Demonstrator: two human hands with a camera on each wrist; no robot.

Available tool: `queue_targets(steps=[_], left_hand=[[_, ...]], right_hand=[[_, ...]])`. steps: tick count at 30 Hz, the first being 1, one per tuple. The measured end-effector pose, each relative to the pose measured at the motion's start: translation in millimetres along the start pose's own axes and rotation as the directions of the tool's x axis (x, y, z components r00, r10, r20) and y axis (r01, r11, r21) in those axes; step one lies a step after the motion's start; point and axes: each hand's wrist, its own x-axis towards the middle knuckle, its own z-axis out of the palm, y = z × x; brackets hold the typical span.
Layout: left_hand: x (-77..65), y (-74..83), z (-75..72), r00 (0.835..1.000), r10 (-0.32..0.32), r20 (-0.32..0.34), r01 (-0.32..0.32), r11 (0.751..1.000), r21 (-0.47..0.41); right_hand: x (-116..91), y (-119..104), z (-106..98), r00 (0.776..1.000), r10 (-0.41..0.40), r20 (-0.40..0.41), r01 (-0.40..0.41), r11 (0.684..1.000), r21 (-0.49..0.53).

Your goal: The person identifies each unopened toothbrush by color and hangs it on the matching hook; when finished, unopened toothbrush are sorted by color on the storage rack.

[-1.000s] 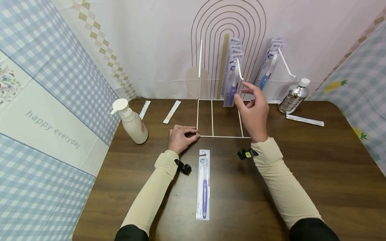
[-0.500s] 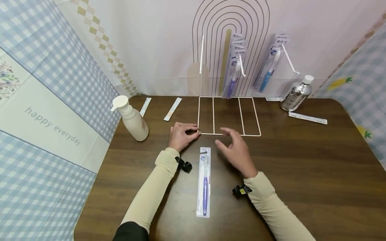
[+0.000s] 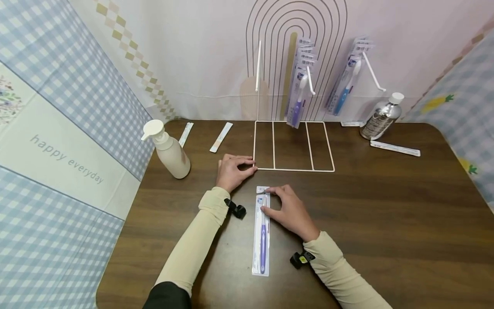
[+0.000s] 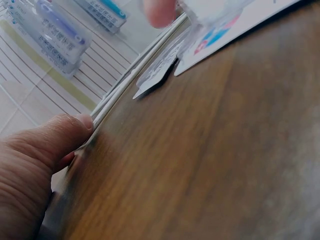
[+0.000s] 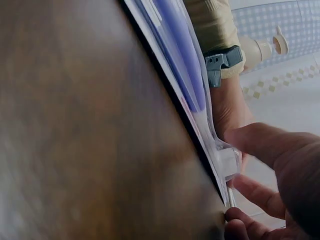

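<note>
A packaged purple toothbrush [image 3: 262,246] lies on the wooden table with its hang hole toward the rack. My right hand [image 3: 291,213] reaches over its upper end, thumb and fingers spread at the blister's head; in the right wrist view the thumb [image 5: 250,140] rests close over the clear plastic. At the front left corner of a white wire rack [image 3: 293,170], my left hand [image 3: 233,174] pinches the frame between thumb and fingers. Purple toothbrush packs [image 3: 298,103] hang on the rack's middle hook, blue ones [image 3: 343,94] on the right hook. The left hook [image 3: 258,66] is bare.
Left of the rack stands a cream pump bottle [image 3: 173,156]. A silver bottle with a white cap [image 3: 382,120] stands at the right. Thin white packets lie near both, one packet [image 3: 221,137] left of the rack, another packet [image 3: 395,148] before the silver bottle.
My right hand has come from the hanging purple packs down and left to the packaged toothbrush on the table. The left hand has stayed at the rack's corner.
</note>
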Motion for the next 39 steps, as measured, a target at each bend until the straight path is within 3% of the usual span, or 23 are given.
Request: queue_targets(steps=[15, 20, 25, 28, 31, 35, 39], left_hand=[[-1.7, 1.0, -2.9, 1.000, -0.002, 0.011, 0.003, 1.000, -0.014], [-1.7, 0.3, -1.9, 1.000, -0.001, 0.007, 0.001, 1.000, -0.004], [-1.9, 0.3, -1.2, 1.000, 0.002, 0.001, -0.002, 1.000, -0.008], [-1.9, 0.3, -1.1, 1.000, 0.001, -0.004, -0.001, 1.000, -0.014], [-1.7, 0.0, -1.2, 1.000, 0.000, -0.005, -0.001, 1.000, -0.014], [-1.2, 0.1, -0.7, 1.000, 0.002, -0.001, -0.003, 1.000, -0.008], [-1.6, 1.1, -0.8, 1.000, 0.003, 0.005, -0.003, 1.000, -0.009]], right_hand=[[-1.5, -3.5, 5.7, 0.999, 0.038, -0.034, -0.037, 0.999, 0.014], [-0.2, -4.2, -0.7, 0.994, 0.026, -0.105, -0.019, 0.998, 0.067], [5.5, -9.7, -23.1, 0.974, -0.006, -0.228, 0.022, 0.997, 0.070], [11.0, -20.7, -45.5, 0.945, -0.062, -0.320, 0.074, 0.997, 0.024], [16.7, -35.8, -72.4, 0.898, -0.146, -0.415, 0.150, 0.988, -0.025], [21.9, -58.1, -110.4, 0.807, -0.227, -0.545, 0.234, 0.971, -0.058], [23.4, -77.5, -141.5, 0.713, -0.249, -0.655, 0.278, 0.959, -0.062]])
